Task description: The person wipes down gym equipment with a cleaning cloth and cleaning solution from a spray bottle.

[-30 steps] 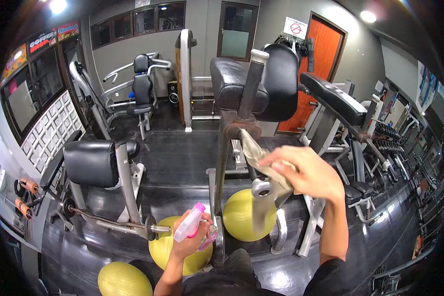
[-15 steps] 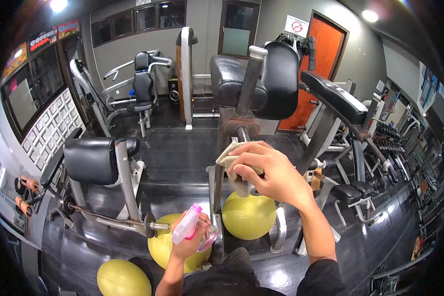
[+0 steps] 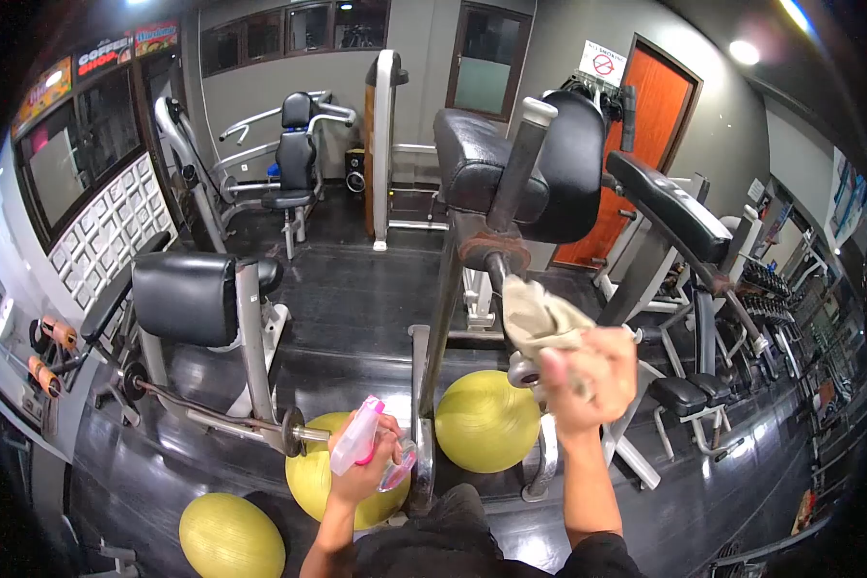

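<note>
A beige cloth (image 3: 541,316) is bunched in my right hand (image 3: 595,380), whose fingers are closed on it and partly blurred. The cloth overlaps the dark metal bar (image 3: 494,264) that slants down beneath the black padded seat (image 3: 491,169) of a gym machine. Lower and to the left, my left hand (image 3: 364,472) grips a spray bottle (image 3: 359,435) with a whitish and pink head and a clear body. Behind the bottle sits a yellow exercise ball (image 3: 310,482). The machine's upright post (image 3: 441,328) stands between my two hands.
Another yellow ball (image 3: 486,424) rests behind the post, and a third ball (image 3: 231,538) lies at lower left. A black-padded bench (image 3: 185,301) with a barbell (image 3: 212,419) stands left. On the right are a padded machine (image 3: 669,207) and a dumbbell rack (image 3: 766,299).
My right hand has moved right and slightly down with the cloth, away from the upright post. My left hand keeps the spray bottle in about the same place. The view has shifted slightly.
</note>
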The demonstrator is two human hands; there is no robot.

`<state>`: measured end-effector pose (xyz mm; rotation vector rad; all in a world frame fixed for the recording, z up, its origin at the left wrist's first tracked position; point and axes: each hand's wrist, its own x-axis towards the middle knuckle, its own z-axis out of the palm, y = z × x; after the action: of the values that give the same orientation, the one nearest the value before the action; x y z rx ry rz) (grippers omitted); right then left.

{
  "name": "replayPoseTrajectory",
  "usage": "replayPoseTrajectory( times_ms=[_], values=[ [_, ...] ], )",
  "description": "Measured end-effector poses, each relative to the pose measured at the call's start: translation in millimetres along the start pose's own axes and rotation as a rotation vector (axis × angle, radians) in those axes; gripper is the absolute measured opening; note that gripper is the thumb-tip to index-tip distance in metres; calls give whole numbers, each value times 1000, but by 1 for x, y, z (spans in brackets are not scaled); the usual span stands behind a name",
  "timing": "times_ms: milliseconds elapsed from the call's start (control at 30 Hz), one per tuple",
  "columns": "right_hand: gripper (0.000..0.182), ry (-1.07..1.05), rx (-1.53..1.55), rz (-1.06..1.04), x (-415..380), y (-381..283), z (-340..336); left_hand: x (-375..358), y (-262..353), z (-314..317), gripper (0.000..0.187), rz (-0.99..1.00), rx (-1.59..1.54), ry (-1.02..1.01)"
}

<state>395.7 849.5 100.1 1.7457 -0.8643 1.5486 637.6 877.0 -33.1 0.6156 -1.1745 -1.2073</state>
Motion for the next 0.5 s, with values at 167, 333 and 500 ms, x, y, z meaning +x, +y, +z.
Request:
replayPoseTrajectory(
  times_ms=[167, 333, 500],
  values=[
    [38, 137, 565, 701, 25, 41, 22, 3, 4, 1, 13, 54, 17, -4],
    [27, -825, 534, 359, 63, 59, 73, 3, -3, 3, 13, 17, -23, -37],
    [17, -979, 17, -168, 61, 57, 104, 0, -3, 4, 12, -9, -28, -27]
  ],
)
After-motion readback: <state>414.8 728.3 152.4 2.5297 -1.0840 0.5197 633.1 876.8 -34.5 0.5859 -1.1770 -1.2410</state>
